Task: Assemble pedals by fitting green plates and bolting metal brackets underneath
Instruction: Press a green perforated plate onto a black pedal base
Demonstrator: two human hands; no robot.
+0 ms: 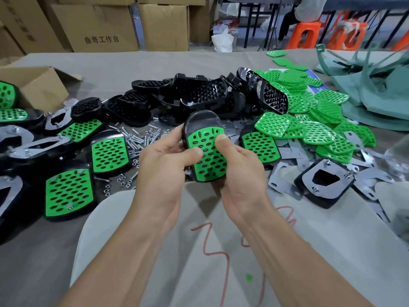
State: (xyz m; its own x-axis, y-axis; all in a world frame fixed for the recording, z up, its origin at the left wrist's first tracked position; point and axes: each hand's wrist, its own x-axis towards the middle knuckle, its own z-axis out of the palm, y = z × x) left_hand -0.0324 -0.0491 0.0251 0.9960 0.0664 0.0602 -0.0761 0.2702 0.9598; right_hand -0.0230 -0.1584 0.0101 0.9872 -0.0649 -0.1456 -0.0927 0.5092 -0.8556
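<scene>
I hold a black pedal (200, 121) above the table edge, with a green perforated plate (209, 151) seated in its face. My left hand (163, 173) grips the pedal's left side, thumb pressing on the plate. My right hand (241, 173) grips the right side, its thumb also on the plate. The pedal's underside is hidden. Loose green plates (309, 120) are heaped to the right, empty black pedal shells (199, 94) lie behind, and flat metal brackets (285, 180) are spread at the right.
Bolts and nuts (141, 138) are scattered on the table behind my left hand. Pedals with green plates (68, 191) and bracketed ones lie at the left; one upside-down pedal (325, 182) sits at the right. An open cardboard box (33, 85) stands far left.
</scene>
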